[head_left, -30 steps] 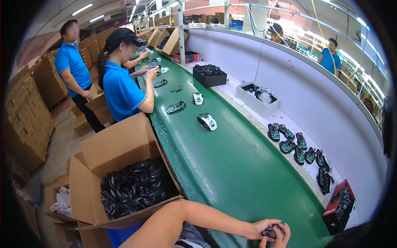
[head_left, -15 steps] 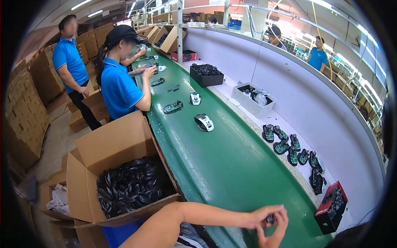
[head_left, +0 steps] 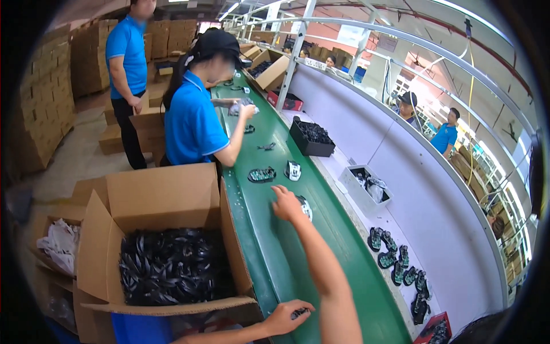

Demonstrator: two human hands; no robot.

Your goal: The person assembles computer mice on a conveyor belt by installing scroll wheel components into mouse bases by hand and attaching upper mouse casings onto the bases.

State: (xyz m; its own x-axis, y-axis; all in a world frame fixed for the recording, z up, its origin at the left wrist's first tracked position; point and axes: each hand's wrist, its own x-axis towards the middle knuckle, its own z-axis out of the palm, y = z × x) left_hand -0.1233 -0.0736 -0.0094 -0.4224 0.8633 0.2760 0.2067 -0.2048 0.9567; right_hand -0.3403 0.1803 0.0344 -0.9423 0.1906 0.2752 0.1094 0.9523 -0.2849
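My left hand (head_left: 285, 319) rests low over the near edge of the green belt, its fingers closed around a small dark plastic part (head_left: 299, 313), mostly hidden. Stretched far up the belt is my right hand (head_left: 285, 205), fingers extended and nothing seen in them. A white-and-black mouse shell (head_left: 306, 208) lies partly behind my right wrist. Just beyond the fingers are a mouse base with a green circuit board (head_left: 262, 175) and a second white mouse shell (head_left: 293, 170). A small black piece (head_left: 266, 147) lies farther up.
An open carton (head_left: 166, 198) of black curved plastic parts stands left of the belt (head_left: 338, 252). Along the right ledge are several circuit-board bases (head_left: 397, 273), a white box (head_left: 366, 192), a black box (head_left: 312, 137) and a red box (head_left: 432, 328). A co-worker (head_left: 200, 114) works ahead.
My hands were together at the lower right around a small dark part. Now my right hand has gone far up the belt, while my left has moved left with a dark part. The view has shifted.
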